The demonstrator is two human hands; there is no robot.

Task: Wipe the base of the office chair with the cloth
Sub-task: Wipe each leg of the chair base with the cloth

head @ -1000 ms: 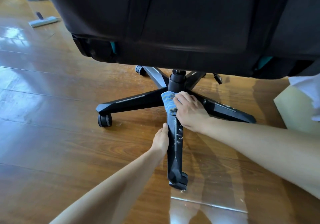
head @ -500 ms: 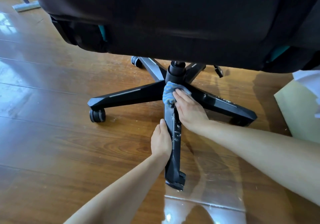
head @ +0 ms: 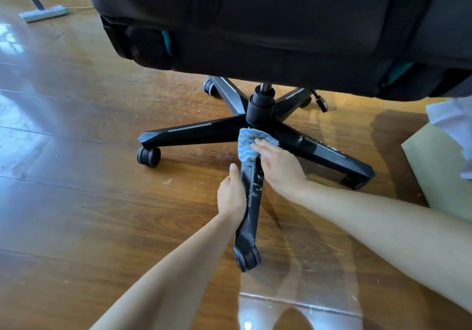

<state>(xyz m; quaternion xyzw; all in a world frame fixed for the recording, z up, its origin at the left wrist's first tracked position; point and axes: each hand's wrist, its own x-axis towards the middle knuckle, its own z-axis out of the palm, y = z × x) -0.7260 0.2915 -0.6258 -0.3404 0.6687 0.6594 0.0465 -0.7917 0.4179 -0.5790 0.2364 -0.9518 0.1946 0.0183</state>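
Observation:
The office chair's black five-legged base (head: 194, 133) stands on the wooden floor under the dark seat (head: 255, 23). A blue wavy-striped cloth (head: 246, 146) lies where the near leg (head: 251, 217) meets the central hub (head: 260, 105). My right hand (head: 279, 167) presses on the cloth with its fingers laid flat. My left hand (head: 231, 197) grips the left side of the near leg, thumb pointing up along it. White specks show on that leg below the cloth.
A flat mop head (head: 43, 13) lies on the floor at the far left. A beige box (head: 439, 171) with white material (head: 452, 123) on it sits at the right. Castors (head: 148, 156) end each leg.
My right hand and the cloth have slid slightly from the hub down onto the near leg's root. My left hand stays on the leg.

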